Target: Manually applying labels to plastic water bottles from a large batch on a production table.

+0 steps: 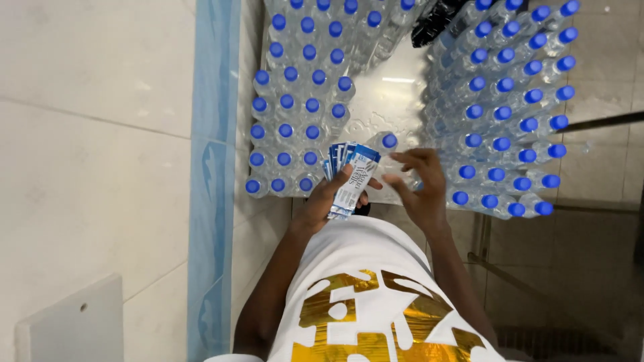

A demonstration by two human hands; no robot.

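My left hand (pixel 327 199) grips a fanned stack of blue-and-white paper labels (pixel 351 175), thumb pressed across the top one. My right hand (pixel 419 184) is closed around a clear plastic bottle with a blue cap (pixel 388 141), holding it just right of the labels above the table. The bottle's lower body is hidden behind my fingers. Rows of identical blue-capped water bottles stand on both sides: a block on the left (pixel 298 100) and a block on the right (pixel 510 107).
A wet metal table surface (pixel 389 94) shows in the gap between the two bottle blocks. A white tiled wall with a pale blue stripe (pixel 211 167) runs along the left. A dark object (pixel 436 20) lies at the far end. Tiled floor is at right.
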